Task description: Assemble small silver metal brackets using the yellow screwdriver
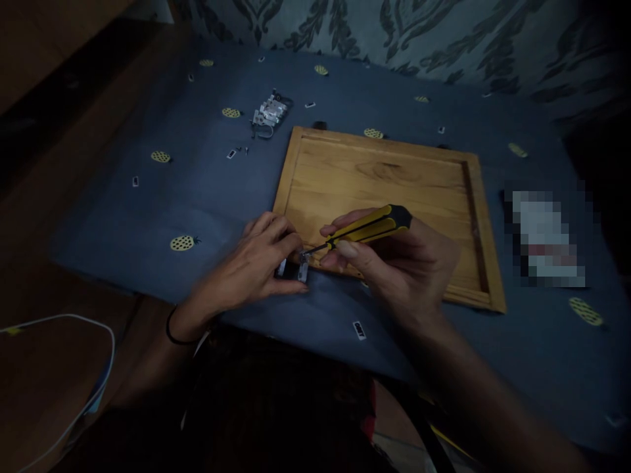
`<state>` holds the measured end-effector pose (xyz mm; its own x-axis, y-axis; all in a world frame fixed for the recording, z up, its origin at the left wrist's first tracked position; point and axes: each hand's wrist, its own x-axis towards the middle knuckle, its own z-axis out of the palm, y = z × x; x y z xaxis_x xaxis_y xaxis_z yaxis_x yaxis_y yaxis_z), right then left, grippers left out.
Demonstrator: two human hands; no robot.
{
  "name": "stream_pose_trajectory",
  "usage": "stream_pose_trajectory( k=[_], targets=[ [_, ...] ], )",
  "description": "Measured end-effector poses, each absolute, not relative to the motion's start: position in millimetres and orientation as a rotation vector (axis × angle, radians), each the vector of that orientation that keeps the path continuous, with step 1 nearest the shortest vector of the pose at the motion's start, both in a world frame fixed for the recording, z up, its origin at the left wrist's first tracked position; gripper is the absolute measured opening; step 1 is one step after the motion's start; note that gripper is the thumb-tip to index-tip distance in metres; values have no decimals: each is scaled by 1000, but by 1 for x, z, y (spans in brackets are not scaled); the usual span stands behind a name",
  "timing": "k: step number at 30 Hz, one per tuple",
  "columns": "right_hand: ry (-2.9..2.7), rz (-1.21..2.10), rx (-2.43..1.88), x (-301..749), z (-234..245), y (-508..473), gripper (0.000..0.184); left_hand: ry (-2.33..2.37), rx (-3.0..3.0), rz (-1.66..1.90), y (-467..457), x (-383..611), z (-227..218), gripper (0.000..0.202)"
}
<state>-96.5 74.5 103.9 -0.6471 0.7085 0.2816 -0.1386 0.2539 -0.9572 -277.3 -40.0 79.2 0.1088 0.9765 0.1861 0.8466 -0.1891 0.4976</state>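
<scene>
My right hand (394,263) is closed round a screwdriver (369,226) with a yellow and black handle. The screwdriver slants down to the left, and its tip meets a small metal hinge (303,266) at the near left corner of a framed wooden panel (283,190). Bent over that same hinge, my left hand (261,263) grips it between thumb and fingers. The fingers partly hide the hinge, so how it sits against the panel is hard to see.
Several metal hinges (270,113) lie in a pile at the back left, with small screws (243,150) nearer me. A blurred-out packet (547,240) lies right of the panel. Blue cloth (207,190) covers the table, against a patterned wall (355,33). A white cable (69,316) loops at lower left.
</scene>
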Motion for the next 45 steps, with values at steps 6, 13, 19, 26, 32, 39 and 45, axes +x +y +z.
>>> stream_pose_trajectory(
  k=[6, 13, 19, 26, 32, 39, 45],
  targets=[
    [-1818, 1492, -492, -95, 104, 75, 20, 1806, 2108, 704, -40, -277, 79, 45],
    [-1923, 1508, -457, -92, 104, 79, 18, 1802, 2089, 719, -40, -276, 78, 44],
    [-1954, 1479, -436, -91, 105, 80, 15, 1811, 2107, 724, -40, -276, 78, 44],
    [-1910, 1467, -470, -92, 107, 79, 18, 1807, 2118, 744, -40, -276, 77, 43],
    [-1739, 1395, -472, -94, 111, 75, 16, 1810, 2139, 725, -41, -277, 78, 44],
    [-1881, 1461, -540, -92, 106, 77, 27, 1821, 2120, 698, -41, -277, 79, 40],
    [-1878, 1475, -545, -91, 105, 76, 24, 1816, 2127, 715, -41, -276, 79, 40]
  ],
)
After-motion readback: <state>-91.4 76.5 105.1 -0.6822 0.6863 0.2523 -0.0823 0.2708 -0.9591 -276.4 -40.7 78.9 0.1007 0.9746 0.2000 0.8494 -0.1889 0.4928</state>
